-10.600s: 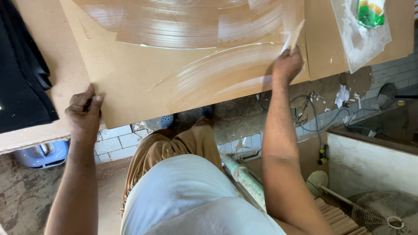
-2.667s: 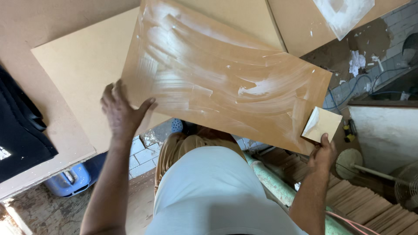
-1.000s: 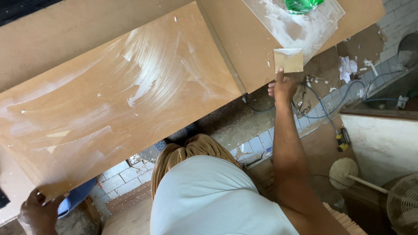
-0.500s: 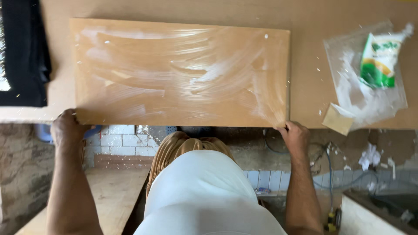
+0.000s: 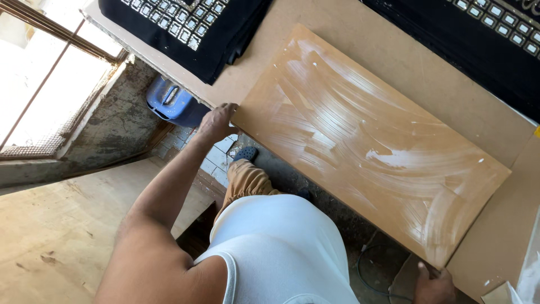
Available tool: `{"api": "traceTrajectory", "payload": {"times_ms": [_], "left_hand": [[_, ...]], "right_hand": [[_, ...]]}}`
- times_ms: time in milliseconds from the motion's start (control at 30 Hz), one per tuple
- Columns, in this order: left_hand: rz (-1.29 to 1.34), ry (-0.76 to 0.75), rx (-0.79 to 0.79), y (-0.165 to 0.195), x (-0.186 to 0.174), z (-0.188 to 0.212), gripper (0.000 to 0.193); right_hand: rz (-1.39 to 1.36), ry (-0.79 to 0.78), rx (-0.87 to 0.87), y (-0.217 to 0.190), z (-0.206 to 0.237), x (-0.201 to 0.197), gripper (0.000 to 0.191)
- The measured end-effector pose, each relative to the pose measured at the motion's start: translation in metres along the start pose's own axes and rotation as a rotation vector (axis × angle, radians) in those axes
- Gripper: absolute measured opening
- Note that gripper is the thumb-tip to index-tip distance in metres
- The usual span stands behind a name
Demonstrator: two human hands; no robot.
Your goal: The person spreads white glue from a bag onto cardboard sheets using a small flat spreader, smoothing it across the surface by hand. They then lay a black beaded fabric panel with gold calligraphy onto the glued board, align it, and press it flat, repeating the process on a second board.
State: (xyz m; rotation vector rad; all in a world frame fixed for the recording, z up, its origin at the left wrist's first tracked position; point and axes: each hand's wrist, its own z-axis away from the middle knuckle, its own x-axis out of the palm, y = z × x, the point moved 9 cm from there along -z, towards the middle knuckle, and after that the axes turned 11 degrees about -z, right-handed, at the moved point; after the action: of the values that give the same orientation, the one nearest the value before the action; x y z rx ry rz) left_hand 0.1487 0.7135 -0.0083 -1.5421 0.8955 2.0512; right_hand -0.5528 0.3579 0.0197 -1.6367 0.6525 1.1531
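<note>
I am gripping the smeared rectangular wooden board (image 5: 365,141) at two near corners, my left hand (image 5: 218,121) at one, my right hand (image 5: 434,286) at the other. The board is lying on the flat fibreboard tabletop (image 5: 394,50). Beyond my left hand, a folded black patterned cloth (image 5: 191,28) is resting; below it, a blue plastic container (image 5: 171,104) is sitting.

White sleeveless vest (image 5: 281,247), tan trousers (image 5: 247,180)
</note>
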Motion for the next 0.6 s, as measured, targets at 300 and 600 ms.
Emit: {"api": "traceTrajectory", "payload": {"times_ms": [300, 600], "left_hand": [[0.009, 0.269, -0.022, -0.156, -0.071, -0.071, 0.026], [0.216, 0.186, 0.272, -0.202, -0.082, -0.116, 0.013]], "right_hand": [[-0.116, 0.499, 0.145, -0.22, 0.043, 0.052, 0.025], [-0.3, 0.437, 0.018, -0.362, 0.065, 0.079, 0.022]]}}
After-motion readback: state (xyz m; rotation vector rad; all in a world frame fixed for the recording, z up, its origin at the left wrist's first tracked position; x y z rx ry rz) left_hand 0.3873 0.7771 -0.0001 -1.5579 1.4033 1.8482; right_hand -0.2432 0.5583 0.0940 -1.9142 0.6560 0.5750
